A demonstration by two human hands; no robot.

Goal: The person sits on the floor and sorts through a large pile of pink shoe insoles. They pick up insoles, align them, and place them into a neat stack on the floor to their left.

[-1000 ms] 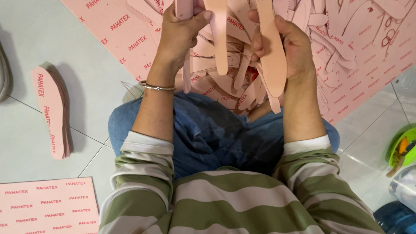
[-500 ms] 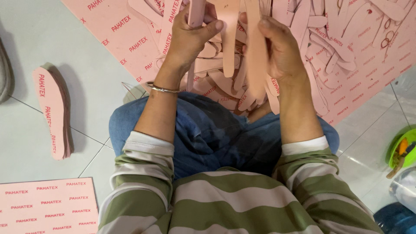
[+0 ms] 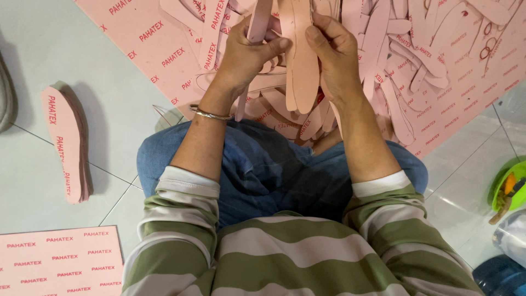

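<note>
Both hands are closed on pink board pieces near the top centre of the frame: the left hand (image 3: pixel 249 55) pinches a narrow pink offcut strip (image 3: pixel 256 27) between thumb and fingers, and the right hand (image 3: pixel 334 52) grips an insole-shaped pink cutout (image 3: pixel 300 60) along its right edge, thumb pressed on its face.

Going from the left of the frame: a neat stack of finished pink insoles (image 3: pixel 66 145) lies on the pale tiled floor (image 3: pixel 33 60) at mid-left, and a printed pink sheet (image 3: pixel 55 263) fills the lower left corner. Further right, a thin metal bracelet (image 3: pixel 211 115) circles the left wrist, above the blue jeans (image 3: pixel 274 170) and green-and-cream striped sleeves (image 3: pixel 175 219).

Compared with half a second ago, the hands sit lower in the frame and closer together. The cutout, then one among several hanging strips, now stands apart in the right hand with its whole outline readable. That suggests the insole shape is nearly free of its surrounding scrap.

Behind the hands, a large punched pink sheet (image 3: pixel 460 71) with loose offcuts runs to the upper right. At the far right edge sits a green container (image 3: pixel 507 189) holding small items.
</note>
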